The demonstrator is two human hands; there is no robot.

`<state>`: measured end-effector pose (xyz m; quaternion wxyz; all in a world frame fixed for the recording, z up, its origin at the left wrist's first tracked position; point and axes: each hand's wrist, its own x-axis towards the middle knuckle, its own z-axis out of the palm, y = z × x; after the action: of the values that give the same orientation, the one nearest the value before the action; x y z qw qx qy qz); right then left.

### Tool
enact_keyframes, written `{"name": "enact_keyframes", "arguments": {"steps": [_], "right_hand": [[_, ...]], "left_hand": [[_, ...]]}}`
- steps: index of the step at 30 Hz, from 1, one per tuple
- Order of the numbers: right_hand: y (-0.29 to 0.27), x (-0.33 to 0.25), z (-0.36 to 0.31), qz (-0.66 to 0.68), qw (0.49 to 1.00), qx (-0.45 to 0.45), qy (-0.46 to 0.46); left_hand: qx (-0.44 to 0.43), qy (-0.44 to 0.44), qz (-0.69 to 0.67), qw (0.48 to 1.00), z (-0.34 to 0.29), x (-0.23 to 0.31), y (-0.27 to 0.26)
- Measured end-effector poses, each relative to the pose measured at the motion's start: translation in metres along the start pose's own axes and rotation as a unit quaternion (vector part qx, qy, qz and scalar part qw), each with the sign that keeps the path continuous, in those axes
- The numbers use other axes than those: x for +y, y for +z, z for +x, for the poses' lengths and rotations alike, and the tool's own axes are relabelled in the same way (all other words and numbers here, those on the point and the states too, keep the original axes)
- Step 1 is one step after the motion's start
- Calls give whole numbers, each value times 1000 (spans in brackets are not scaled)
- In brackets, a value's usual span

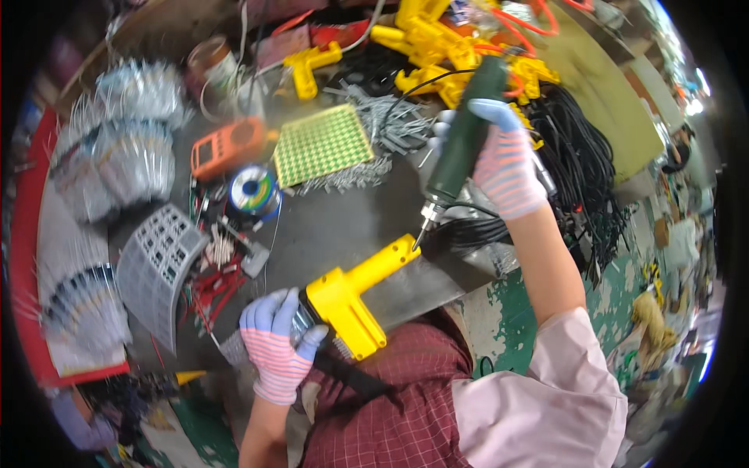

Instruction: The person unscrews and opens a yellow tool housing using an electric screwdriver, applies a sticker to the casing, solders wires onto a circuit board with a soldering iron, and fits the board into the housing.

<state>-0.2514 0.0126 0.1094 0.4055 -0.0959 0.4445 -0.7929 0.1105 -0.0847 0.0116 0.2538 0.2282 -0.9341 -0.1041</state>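
Observation:
My left hand, in a striped glove with bluish fingertips, is closed round the dark front end of a yellow pistol-shaped tool housing. The housing lies tilted near the table's front edge, its handle reaching up and right. My right hand, gloved alike, grips a dark green electric screwdriver by its barrel. The screwdriver slants down, and its thin bit meets the end of the yellow handle, near a screw hole. Whether a screw sits under the bit is too small to tell.
Screws lie heaped round a green-yellow grid board. Nearby are a solder spool, an orange multimeter and a grey slotted tray. Yellow housings pile up at the back, black cables at right, bagged parts at left.

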Motion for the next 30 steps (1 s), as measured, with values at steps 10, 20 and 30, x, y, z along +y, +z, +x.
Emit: {"name": "enact_keyframes", "arguments": {"steps": [10,20,30], "right_hand": [[-34,8,103,-672,735,46,-76],[-179,-89,-20,-790,551,238,-122],[-195,-83,-18,-813,575,93,-18]], "left_hand": [[-11,39,-48,998,5,-1,12],[-23,55,-39,997,11,-1,8],[-18,49,-56,997,2,-11,16]]}}
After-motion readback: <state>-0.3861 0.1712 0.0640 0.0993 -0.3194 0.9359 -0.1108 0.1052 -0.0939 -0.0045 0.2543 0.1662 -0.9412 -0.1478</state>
